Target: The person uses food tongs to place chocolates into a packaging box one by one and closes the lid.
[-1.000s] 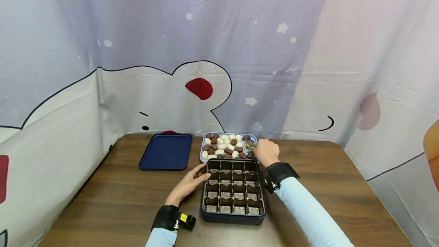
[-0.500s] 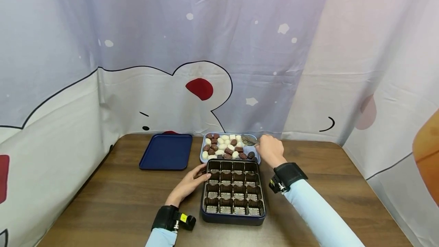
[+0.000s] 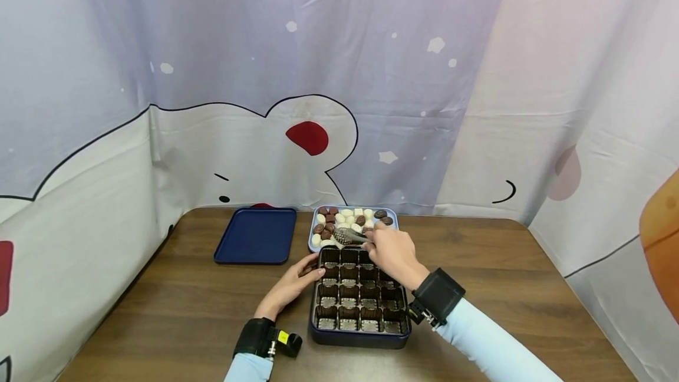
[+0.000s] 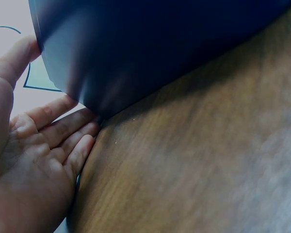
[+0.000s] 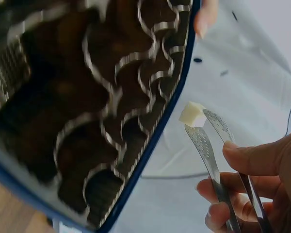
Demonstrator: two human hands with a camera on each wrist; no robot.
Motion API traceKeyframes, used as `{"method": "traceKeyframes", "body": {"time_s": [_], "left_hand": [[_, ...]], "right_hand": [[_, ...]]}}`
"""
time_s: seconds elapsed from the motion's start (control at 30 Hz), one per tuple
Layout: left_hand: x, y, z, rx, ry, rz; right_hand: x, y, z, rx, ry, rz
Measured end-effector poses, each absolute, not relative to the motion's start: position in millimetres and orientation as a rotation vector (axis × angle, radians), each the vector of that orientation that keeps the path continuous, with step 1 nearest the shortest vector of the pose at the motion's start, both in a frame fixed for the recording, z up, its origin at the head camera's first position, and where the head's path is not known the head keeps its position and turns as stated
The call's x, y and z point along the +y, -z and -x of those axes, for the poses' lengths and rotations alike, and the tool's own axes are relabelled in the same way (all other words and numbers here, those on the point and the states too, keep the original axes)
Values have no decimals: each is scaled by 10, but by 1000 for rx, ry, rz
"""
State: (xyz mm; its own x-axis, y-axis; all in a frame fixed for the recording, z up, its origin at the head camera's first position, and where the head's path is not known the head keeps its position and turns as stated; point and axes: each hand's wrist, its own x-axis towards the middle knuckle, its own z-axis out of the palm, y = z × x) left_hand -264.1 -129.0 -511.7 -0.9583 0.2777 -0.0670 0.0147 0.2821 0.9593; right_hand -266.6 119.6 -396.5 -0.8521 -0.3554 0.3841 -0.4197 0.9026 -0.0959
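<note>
My right hand holds metal tongs, perforated at the tips. In the right wrist view, a white chocolate cube is pinched between those tips. In the head view the tongs overlap the near edge of a light blue tray of dark, brown and white chocolates. The hand is over the far right part of a dark blue box with a brown compartment insert. My left hand touches the box's left side, fingers fairly straight against the wall, thumb at the rim.
A flat dark blue lid lies on the wooden table, left of the chocolate tray. Behind the table's far edge hangs a patterned curtain. The box stands directly in front of the tray.
My right hand with the tongs has moved left and nearer, from the tray's right side to the box's far right part. The left hand and the box have stayed still.
</note>
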Motion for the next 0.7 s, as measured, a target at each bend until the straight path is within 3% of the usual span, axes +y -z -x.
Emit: {"method": "traceKeyframes", "body": {"time_s": [0.27,0.7], "left_hand": [[-1273,5093,2631,2321,-1764,-240],[-1267,5080,2637,2311,-1776,-250]], "right_hand": [[1095,4082,2559,-2597,-162,-721],[1127,4064,2571,-2615,-177,-705]]}}
